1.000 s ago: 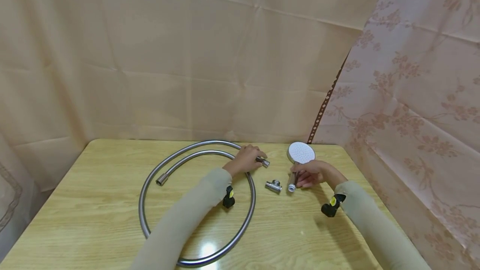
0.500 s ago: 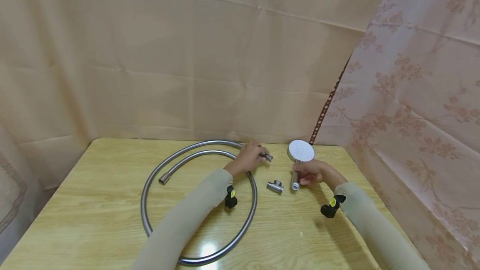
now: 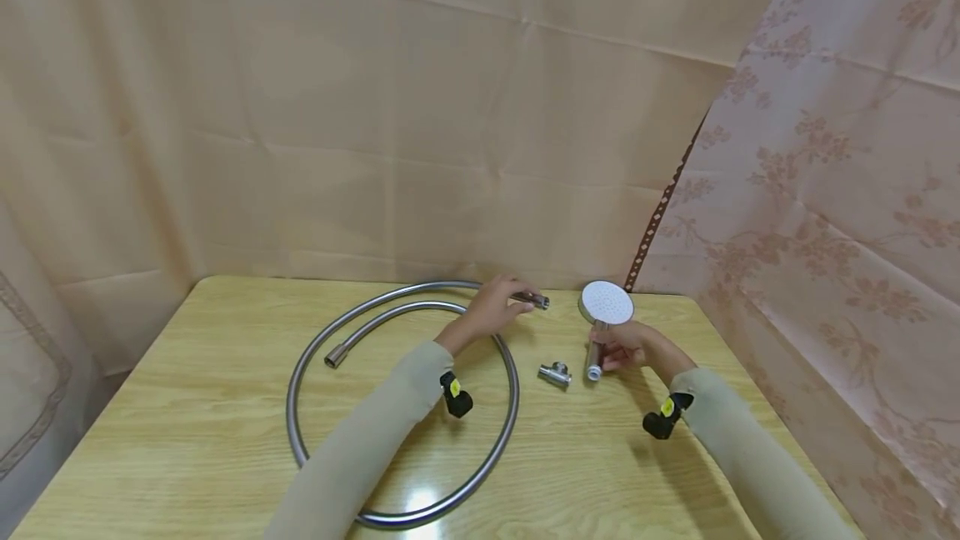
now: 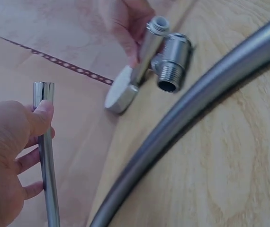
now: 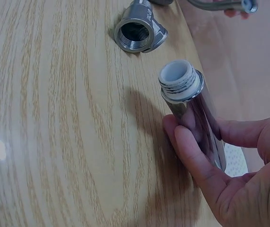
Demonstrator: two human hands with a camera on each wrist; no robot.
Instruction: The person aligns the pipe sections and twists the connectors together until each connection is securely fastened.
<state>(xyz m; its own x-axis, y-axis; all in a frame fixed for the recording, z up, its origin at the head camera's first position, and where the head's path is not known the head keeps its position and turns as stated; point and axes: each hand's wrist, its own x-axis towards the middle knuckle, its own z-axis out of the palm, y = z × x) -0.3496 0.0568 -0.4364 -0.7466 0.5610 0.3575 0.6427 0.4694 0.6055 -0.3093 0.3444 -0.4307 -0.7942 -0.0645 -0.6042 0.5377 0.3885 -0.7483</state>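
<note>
My left hand (image 3: 491,307) pinches a silver shower hose (image 4: 49,165) just behind its metal end fitting (image 4: 43,92), thumb on one side and fingertips on the other. My right hand (image 3: 628,346) grips the chrome handle of a shower head (image 3: 607,303), whose round white spray face looks up. The white threaded end (image 5: 178,78) of the handle is bare and points toward the table's front. Between the hands a small chrome tee valve (image 3: 555,374) lies on the table, with an outside thread and an inside thread showing in the wrist views.
The hose's loop (image 3: 512,407) spreads over the middle of the wooden table (image 3: 187,407), and its other end fitting (image 3: 336,356) lies inside the loop. A beige cloth (image 3: 375,148) hangs behind the table, and a pink flowered cloth (image 3: 847,232) along the right side.
The hose end in my left hand has risen slightly and moved a little right, and the left fingers have shifted on it. My right hand keeps its grip on the shower head, almost still.
</note>
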